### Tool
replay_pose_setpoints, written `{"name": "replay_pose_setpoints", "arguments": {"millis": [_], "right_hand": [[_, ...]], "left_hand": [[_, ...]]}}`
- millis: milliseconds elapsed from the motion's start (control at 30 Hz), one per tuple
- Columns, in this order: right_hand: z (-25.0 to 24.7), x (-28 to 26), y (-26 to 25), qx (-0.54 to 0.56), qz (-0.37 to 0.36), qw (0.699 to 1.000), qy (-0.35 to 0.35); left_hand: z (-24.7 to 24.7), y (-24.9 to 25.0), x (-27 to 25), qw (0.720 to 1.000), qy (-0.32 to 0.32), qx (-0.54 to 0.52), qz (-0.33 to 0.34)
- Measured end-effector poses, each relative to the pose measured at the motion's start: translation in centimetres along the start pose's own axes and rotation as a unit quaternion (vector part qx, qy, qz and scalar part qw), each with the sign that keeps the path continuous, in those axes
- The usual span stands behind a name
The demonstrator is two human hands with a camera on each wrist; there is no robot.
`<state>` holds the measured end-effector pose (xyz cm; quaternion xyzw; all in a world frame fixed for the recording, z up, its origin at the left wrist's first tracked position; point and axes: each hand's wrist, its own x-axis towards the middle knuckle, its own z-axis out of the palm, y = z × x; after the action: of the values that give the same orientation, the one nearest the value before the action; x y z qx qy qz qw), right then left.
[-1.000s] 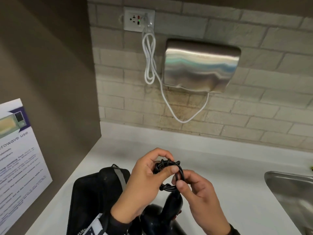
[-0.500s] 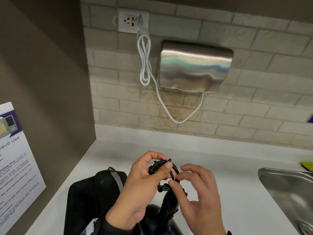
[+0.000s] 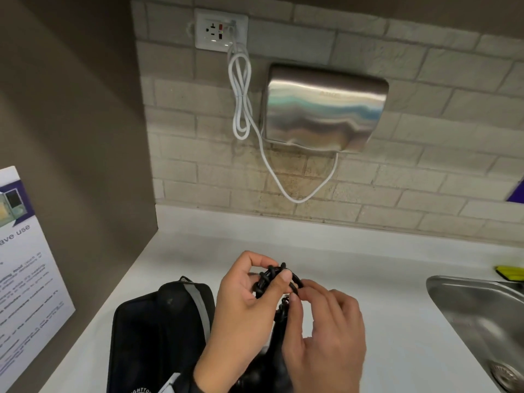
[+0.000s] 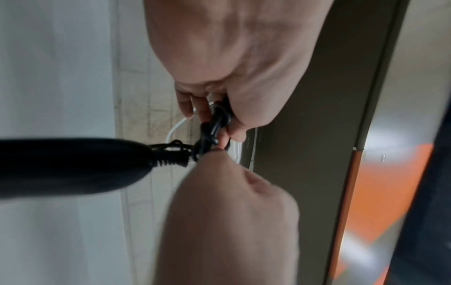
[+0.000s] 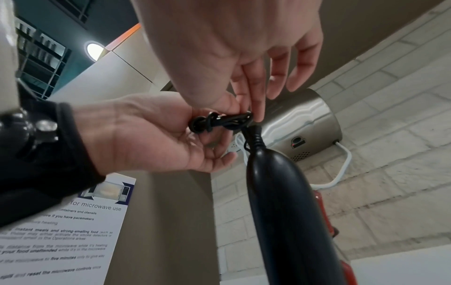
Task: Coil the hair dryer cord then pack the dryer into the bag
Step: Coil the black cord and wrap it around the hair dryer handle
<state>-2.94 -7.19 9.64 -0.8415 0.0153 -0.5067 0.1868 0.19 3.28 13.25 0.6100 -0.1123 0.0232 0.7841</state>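
Observation:
The black hair dryer cord (image 3: 268, 279) is wound into a small coil above the dryer's black handle (image 3: 279, 333). My left hand (image 3: 266, 268) grips the coil between thumb and curled fingers. My right hand (image 3: 299, 293) pinches the coil's near end with thumb and forefinger, just above the ribbed strain relief (image 5: 255, 137). The right wrist view shows the cord (image 5: 219, 121) in the left hand (image 5: 207, 125), with the handle (image 5: 288, 202) hanging below. The black bag (image 3: 158, 330) lies on the white counter (image 3: 382, 279) to the left of my hands. The dryer's body is hidden under my hands.
A steel sink (image 3: 470, 310) is sunk in the counter at the right, with a yellow-green sponge (image 3: 510, 273) behind it. A wall hand dryer (image 3: 326, 114) and its white cable (image 3: 241, 95) hang on the tile wall. A brown panel carrying a microwave notice (image 3: 25, 279) closes the left side.
My right hand let its fingers spread, then closed back in on the coil's near end, higher over the handle. My left hand kept its grip on the coil.

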Motion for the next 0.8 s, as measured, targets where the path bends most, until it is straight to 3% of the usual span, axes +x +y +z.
{"name": "replay_pose_setpoints", "arguments": {"millis": [100,233,300,367,500,567,700,800], "right_hand": [[0.0,0.4,-0.4,0.045,0.027,0.997,-0.061],[-0.7,1.5,-0.7,0.127,0.124,0.969,-0.169],[-1.5,2.7,-0.6,0.197,0.207,0.929,-0.235],[-2.5,4.1,-0.6,0.284,0.289,0.871,-0.279],[-3.1,4.8,-0.5,0.356,0.390,0.799,-0.288],[-3.2,4.6,-0.4,0.372,0.393,0.790,-0.288],[-3.6,4.4,0.2,0.352,0.366,0.811,-0.290],[-3.7,4.2,0.7,0.378,0.390,0.794,-0.274]], "left_hand": [[-0.5,-0.3,0.2,0.993,-0.010,0.084,0.077],[-1.3,-0.7,0.8,0.984,-0.018,0.137,0.116],[-1.8,-1.0,1.1,0.980,-0.026,0.157,0.123],[-2.1,-1.1,1.3,0.977,-0.051,0.166,0.126],[-2.3,-1.2,1.4,0.953,-0.106,0.242,0.150],[-2.4,-1.4,1.6,0.945,-0.106,0.265,0.160],[-2.8,-1.3,2.2,0.934,-0.127,0.289,0.165],[-2.8,-0.7,2.5,0.922,-0.143,0.306,0.188]]}}
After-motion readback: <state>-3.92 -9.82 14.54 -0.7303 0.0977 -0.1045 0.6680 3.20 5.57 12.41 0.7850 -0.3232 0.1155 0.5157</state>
